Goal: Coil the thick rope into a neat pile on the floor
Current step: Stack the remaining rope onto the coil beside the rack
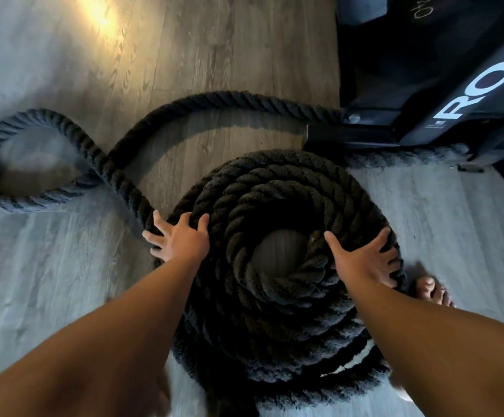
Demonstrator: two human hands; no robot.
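Observation:
A thick black twisted rope lies wound into a round coil (278, 191) of several turns on the wooden floor, with a small bare gap of floor at its centre. My left hand (181, 239) rests with spread fingers on the coil's left outer edge, where the loose rope joins it. My right hand (365, 260) lies flat with spread fingers on the coil's right side. The loose rope (103, 161) runs up and left from the coil, bends into a loop at the far left, then arcs right toward the black equipment.
A black gym machine (443, 85) with white lettering stands at the upper right, its base close to the coil's far edge. My bare foot (432, 291) is beside the coil on the right. Wooden floor (64, 281) stretches to the left and beyond.

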